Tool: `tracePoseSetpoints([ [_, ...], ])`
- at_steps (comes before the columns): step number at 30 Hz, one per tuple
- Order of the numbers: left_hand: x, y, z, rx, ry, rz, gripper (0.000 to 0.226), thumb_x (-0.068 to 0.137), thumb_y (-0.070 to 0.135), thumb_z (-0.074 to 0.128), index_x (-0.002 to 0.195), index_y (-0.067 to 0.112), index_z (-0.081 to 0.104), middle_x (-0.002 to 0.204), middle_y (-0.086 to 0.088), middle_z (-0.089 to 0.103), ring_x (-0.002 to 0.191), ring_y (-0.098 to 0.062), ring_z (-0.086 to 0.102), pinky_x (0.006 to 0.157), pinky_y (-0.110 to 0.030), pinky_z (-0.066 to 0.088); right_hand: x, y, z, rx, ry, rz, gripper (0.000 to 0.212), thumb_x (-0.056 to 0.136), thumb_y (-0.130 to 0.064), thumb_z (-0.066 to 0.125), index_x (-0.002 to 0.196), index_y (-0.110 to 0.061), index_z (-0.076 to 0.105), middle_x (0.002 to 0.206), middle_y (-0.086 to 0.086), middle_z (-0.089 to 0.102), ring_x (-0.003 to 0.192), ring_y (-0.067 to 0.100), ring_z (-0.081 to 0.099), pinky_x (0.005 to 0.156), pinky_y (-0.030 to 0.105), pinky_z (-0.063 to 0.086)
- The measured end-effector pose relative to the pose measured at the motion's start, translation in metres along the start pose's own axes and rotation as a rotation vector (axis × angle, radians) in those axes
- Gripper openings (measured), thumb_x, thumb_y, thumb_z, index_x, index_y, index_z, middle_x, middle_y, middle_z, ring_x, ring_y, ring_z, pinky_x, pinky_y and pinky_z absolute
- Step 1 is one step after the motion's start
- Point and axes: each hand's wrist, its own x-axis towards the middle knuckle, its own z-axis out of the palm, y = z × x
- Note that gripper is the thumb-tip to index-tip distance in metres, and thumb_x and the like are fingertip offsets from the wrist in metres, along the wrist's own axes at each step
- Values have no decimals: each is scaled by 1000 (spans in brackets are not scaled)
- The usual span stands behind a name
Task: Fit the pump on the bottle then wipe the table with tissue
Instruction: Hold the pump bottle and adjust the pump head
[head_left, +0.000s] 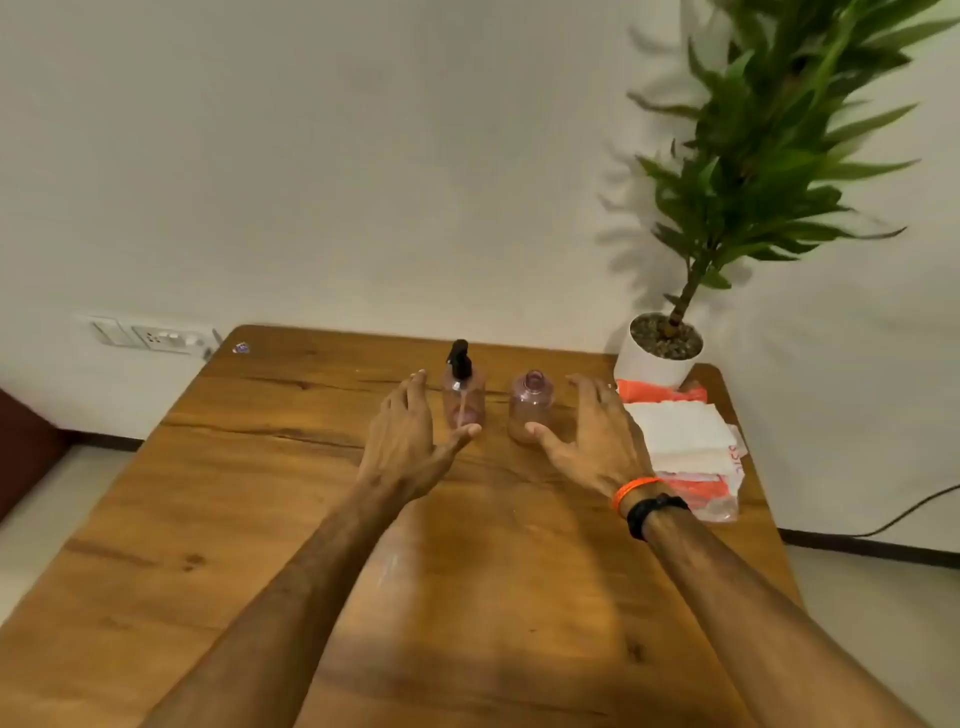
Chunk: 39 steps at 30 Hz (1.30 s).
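Pink-tinted clear plastic makes up both bottles on the wooden surface (291, 467), seen from the head camera. Toward the far side, the left bottle (464, 402) already carries the black pump (459, 358); the open bottle (530, 408) stands just right of it. Both hands are released, fingers spread: the left hand (410, 436) beside the pumped bottle, the right hand (592, 431) beside the open one, neither clearly touching. Tissue (675, 434) lies at the right, near a potted plant (665, 345). These bottles look light, smooth and easily tipped; best gripped around the body, the pump by its collar.
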Motion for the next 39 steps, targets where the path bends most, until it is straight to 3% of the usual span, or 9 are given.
tracePoseSetpoints([
  [6, 35, -18, 50, -178, 59, -76, 100, 81, 59, 65, 152, 6, 20, 154, -17, 33, 140, -30, 35, 109, -39, 35, 23, 19, 50, 105, 3, 72, 85, 76, -55, 71, 143, -17, 34, 146, 11, 45, 131, 30, 46, 103, 42, 42],
  [12, 68, -33, 87, -369, 182, -60, 96, 72, 48, 80, 144, 6, 33, 143, -11, 49, 127, -25, 50, 96, -27, 42, 45, 26, 81, 275, 94, 68, 85, 73, -52, 76, 140, -16, 38, 141, 8, 51, 130, 28, 48, 106, 36, 37],
  [18, 82, -37, 109, -434, 284, -61, 84, 70, 42, 84, 134, 10, 42, 115, 5, 53, 103, -15, 55, 85, -27, 46, 53, 29, 104, 371, 226, 39, 73, 70, -49, 80, 128, -20, 46, 124, 0, 59, 113, 21, 56, 85, 25, 40],
  [22, 82, -31, 109, -457, 297, -73, 78, 71, 40, 83, 131, 10, 44, 119, -1, 61, 104, -18, 60, 93, -35, 52, 53, 30, 104, 403, 260, 30, 73, 67, -48, 83, 127, -19, 51, 123, -1, 63, 110, 19, 59, 83, 22, 40],
  [26, 62, -26, 107, -458, 279, -55, 75, 72, 39, 83, 129, 11, 44, 117, 0, 60, 102, -16, 58, 88, -30, 50, 39, 32, 98, 378, 256, 20, 74, 65, -52, 82, 126, -22, 54, 120, -1, 66, 106, 19, 62, 85, 26, 49],
  [30, 32, -24, 103, -473, 259, -68, 78, 73, 37, 82, 134, 10, 41, 127, -4, 58, 111, -20, 58, 97, -38, 51, 13, 38, 93, 367, 252, 35, 77, 62, -58, 82, 125, -26, 53, 121, -2, 65, 108, 19, 62, 91, 35, 54],
  [33, 8, -24, 102, -493, 253, -76, 84, 74, 37, 82, 140, 11, 37, 135, -6, 55, 116, -22, 57, 100, -41, 50, -6, 43, 92, 365, 276, 36, 78, 60, -59, 82, 125, -28, 53, 121, -3, 65, 108, 18, 60, 89, 32, 52],
  [39, -26, -37, 94, -508, 271, -82, 82, 72, 37, 83, 138, 14, 41, 134, -7, 57, 107, -15, 56, 90, -33, 50, -36, 53, 86, 373, 318, 38, 79, 55, -64, 82, 121, -29, 55, 116, -5, 68, 96, 10, 57, 80, 25, 48],
])
